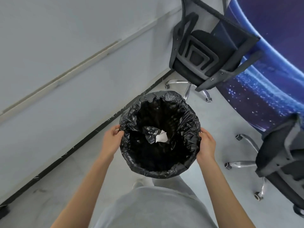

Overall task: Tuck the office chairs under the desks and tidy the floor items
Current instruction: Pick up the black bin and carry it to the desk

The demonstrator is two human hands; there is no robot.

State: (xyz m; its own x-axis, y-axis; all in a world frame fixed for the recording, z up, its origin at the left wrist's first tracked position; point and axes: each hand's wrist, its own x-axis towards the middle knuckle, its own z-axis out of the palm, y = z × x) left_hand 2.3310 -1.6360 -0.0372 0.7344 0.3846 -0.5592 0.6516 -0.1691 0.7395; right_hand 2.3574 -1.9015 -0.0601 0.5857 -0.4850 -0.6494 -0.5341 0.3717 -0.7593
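Note:
A round waste bin (189, 119) lined with a black plastic bag sits in the middle of the head view, seen from above. My left hand (111, 140) grips its left rim and my right hand (206, 143) grips its right rim. A crumpled white paper (161, 137) lies inside among the folds of the bag. One black mesh office chair (212, 51) stands at the upper right, pushed against a desk with a blue starry surface (269, 89). A second black office chair (284, 162) stands at the right edge, partly cut off.
A pale grey wall (65, 55) runs along the left, meeting the grey floor (92, 165) at a black baseboard (79, 143). The chairs' chrome wheeled legs (241, 163) spread over the floor on the right. My grey-clad legs and a white shoe (139, 182) are below the bin.

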